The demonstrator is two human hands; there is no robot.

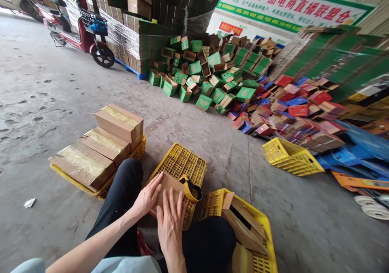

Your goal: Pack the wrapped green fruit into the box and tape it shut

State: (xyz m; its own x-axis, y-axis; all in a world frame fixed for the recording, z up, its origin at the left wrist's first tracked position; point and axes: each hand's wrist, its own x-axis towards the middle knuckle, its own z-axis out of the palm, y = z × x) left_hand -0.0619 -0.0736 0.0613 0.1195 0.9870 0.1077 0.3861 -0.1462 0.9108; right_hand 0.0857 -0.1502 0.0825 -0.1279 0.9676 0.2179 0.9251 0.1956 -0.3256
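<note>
A small brown cardboard box (172, 181) rests between my knees on a yellow crate with a gridded top (185, 165). Lying along the box's left edge, my left hand (148, 195) has its fingers stretched out. My right hand (170, 214) presses flat on the box's top, fingers spread. Just right of the box, on the same crate, stands a yellow and black tape dispenser (191, 189). Both hands partly cover the box, and its underside is hidden.
Several taped cartons (88, 163) sit on a yellow crate at left. A yellow crate (267, 240) at right holds opened cartons (243, 224). Another yellow crate (291, 157) lies farther right. Heaped green boxes (202, 80), red and blue boxes (291, 106), and a scooter (79, 31) stand behind.
</note>
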